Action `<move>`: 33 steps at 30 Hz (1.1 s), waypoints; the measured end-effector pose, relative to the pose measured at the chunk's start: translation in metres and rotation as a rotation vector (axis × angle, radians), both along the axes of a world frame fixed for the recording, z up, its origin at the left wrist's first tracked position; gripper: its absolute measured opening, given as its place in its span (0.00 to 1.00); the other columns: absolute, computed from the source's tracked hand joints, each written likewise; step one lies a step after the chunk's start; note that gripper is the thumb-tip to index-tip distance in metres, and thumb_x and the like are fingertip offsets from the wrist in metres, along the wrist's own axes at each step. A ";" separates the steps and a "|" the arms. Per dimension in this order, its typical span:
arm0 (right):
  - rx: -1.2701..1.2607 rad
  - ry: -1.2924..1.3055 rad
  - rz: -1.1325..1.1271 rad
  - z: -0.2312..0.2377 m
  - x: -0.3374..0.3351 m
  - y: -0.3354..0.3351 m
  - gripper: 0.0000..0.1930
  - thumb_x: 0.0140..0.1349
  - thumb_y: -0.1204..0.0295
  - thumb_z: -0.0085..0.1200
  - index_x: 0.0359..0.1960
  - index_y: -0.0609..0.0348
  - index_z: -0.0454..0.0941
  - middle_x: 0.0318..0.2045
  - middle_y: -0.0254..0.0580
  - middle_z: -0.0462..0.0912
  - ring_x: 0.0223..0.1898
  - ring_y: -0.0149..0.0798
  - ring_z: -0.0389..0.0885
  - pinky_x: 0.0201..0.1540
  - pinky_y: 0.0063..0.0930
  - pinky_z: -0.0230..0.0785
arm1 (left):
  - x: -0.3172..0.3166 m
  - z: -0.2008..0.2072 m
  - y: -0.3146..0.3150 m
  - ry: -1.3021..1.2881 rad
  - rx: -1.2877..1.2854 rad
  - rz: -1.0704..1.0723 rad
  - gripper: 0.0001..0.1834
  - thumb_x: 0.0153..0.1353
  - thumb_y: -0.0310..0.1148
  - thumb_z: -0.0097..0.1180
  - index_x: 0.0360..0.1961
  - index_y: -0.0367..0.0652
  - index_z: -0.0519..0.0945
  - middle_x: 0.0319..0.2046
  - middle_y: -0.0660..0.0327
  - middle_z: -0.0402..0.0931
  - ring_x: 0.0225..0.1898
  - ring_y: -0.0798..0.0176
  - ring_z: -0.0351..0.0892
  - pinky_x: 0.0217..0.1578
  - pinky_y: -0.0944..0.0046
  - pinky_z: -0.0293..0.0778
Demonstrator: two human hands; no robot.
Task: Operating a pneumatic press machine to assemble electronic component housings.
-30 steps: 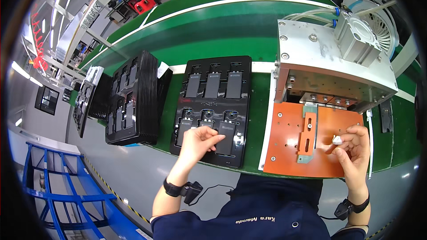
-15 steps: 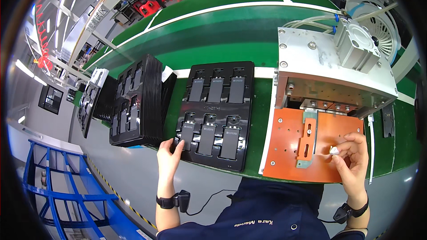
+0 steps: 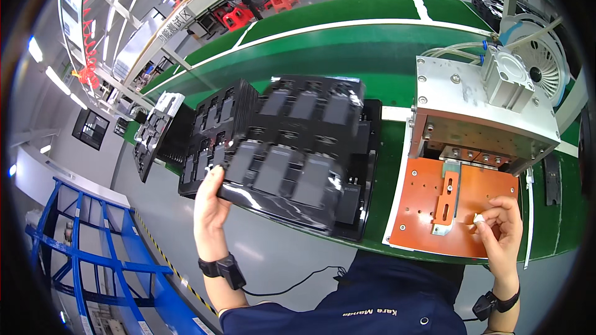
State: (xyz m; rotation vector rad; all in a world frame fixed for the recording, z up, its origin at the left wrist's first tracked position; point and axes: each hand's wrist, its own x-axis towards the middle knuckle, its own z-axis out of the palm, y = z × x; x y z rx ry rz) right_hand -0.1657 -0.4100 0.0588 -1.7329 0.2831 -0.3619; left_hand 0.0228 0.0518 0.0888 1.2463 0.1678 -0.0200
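Observation:
My left hand (image 3: 210, 208) pinches the near left corner of a black plastic tray (image 3: 290, 133), thumb on top. That tray is raised and tilted, slightly blurred, with flat dark grey rectangular pieces (image 3: 273, 170) resting in its pockets. Beneath it, a second black tray (image 3: 369, 187) lies on the green table, mostly covered, with similar pieces in the part that shows. Over the right edge of an orange plate (image 3: 413, 214), my right hand (image 3: 501, 229) holds a small white piece (image 3: 478, 218) between thumb and fingers; its exact kind cannot be made out.
A metal press fixture (image 3: 484, 96) stands behind the orange plate, with a white fan (image 3: 539, 68) behind it. To the left are a stack of loaded black trays (image 3: 214, 118) and another stack (image 3: 155, 133) farther off. A blue metal rack (image 3: 93, 260) stands on the floor at left.
The upper tray has come up off the table and shifted left in my left hand, uncovering the tray below. My right hand still holds the small white piece by the orange plate.

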 end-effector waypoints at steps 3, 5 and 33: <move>-0.011 -0.017 0.025 -0.001 0.001 0.001 0.16 0.53 0.83 0.55 0.43 0.64 0.68 0.27 0.37 0.80 0.28 0.25 0.77 0.34 0.16 0.67 | 0.005 0.010 0.053 -0.039 -0.013 0.060 0.11 0.64 0.33 0.54 0.43 0.39 0.78 0.41 0.58 0.80 0.42 0.63 0.80 0.45 0.61 0.76; -0.024 -0.022 0.040 0.001 0.002 0.000 0.15 0.53 0.82 0.56 0.43 0.64 0.69 0.27 0.37 0.80 0.28 0.25 0.77 0.34 0.17 0.67 | 0.010 0.007 0.102 -0.107 -0.019 0.163 0.12 0.64 0.34 0.55 0.44 0.37 0.77 0.42 0.57 0.80 0.43 0.61 0.80 0.47 0.61 0.76; -0.065 -0.029 0.105 0.001 0.006 0.004 0.11 0.53 0.82 0.57 0.39 0.65 0.72 0.27 0.36 0.78 0.28 0.25 0.76 0.34 0.17 0.67 | 0.028 0.009 0.064 -0.663 1.671 0.774 0.15 0.60 0.33 0.56 0.47 0.39 0.78 0.49 0.51 0.75 0.52 0.50 0.72 0.54 0.55 0.65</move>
